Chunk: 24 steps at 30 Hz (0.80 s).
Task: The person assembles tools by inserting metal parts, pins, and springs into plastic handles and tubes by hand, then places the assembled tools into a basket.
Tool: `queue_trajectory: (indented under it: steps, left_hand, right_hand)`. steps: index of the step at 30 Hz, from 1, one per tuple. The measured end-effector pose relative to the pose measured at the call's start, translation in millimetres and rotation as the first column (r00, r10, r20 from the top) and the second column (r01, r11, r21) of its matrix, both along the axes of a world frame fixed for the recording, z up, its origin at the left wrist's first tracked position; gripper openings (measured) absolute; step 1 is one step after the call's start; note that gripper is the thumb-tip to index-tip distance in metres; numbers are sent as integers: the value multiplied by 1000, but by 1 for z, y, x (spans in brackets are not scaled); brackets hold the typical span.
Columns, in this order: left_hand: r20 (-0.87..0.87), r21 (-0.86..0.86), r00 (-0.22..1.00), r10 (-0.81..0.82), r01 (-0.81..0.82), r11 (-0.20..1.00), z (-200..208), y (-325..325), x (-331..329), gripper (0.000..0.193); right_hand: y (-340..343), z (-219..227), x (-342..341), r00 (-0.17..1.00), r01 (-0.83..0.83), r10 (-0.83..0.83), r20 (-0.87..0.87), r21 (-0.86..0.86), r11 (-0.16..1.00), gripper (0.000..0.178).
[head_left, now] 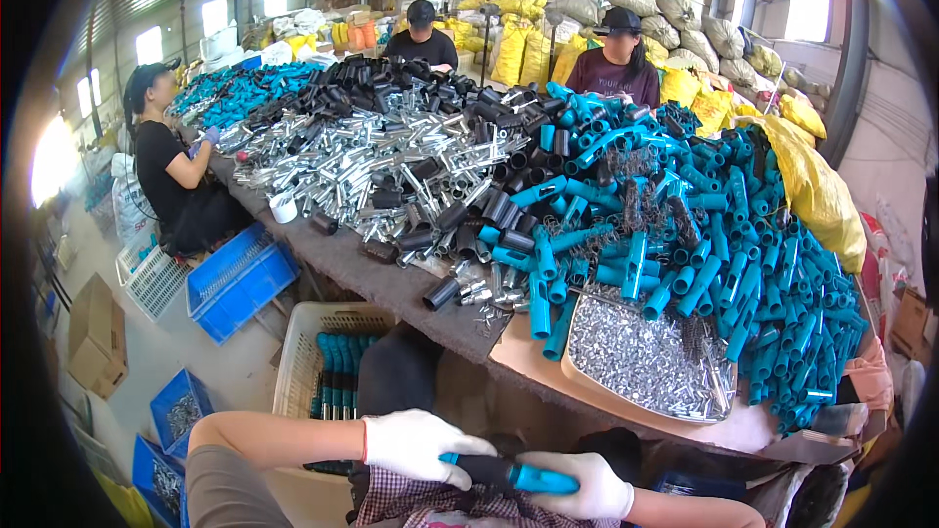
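Observation:
My left hand (416,445), in a white glove, is closed around one end of a teal-and-black tubular handle (487,470). On the other end, my white-gloved right hand (585,485) grips a teal section. A black sleeve shows between the two hands, held nearly level above my checked apron (401,499). Just beyond the hands, a shallow tray (653,408) of small silver metal parts rests at the table's near edge. Teal plastic tubes (729,244) are heaped behind and to the right of it. Left of my lap, a cream crate (293,352) holds several teal-and-black handles (337,372).
Silver metal tubes (342,161) and black sleeves (391,88) cover the table (362,279). A white cup (283,207) stands at its left edge. Blue crates (240,279) and a cardboard box (96,337) are on the left floor. Three people work around the table; yellow sacks (514,49) lie behind.

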<state>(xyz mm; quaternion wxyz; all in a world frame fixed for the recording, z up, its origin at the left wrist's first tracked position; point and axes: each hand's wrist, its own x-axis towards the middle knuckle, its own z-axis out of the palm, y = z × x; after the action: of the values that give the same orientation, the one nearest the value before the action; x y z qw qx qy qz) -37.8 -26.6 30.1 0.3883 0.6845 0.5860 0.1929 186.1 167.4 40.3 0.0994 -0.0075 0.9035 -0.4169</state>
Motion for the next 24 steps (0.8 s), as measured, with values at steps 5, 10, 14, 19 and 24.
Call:
queue_trajectory:
  steps: [5,10,14,19,24]
  left_hand:
    - [-588,299,807,60,148,942,25,3,5,62]
    - [-432,-23,899,-65,61,998,31,8,-1,70]
    - [83,-259,994,-71,91,962,-10,5,-13,74]
    - [633,-648,688,355,219,730,-34,-7,-12,61]
    - [667,-565,731,140,375,735,-36,-2,-2,61]
  right_hand:
    - [12,-17,4,888,445,-130,441,-750,490,65]
    - [11,-3,-9,936,-86,146,-321,194,977,56]
    - [7,-14,-14,738,-91,422,-526,542,835,53]
    - [3,0,-13,660,-124,617,-428,748,652,45]
    - [-1,-8,-8,517,-186,680,-520,707,682,42]
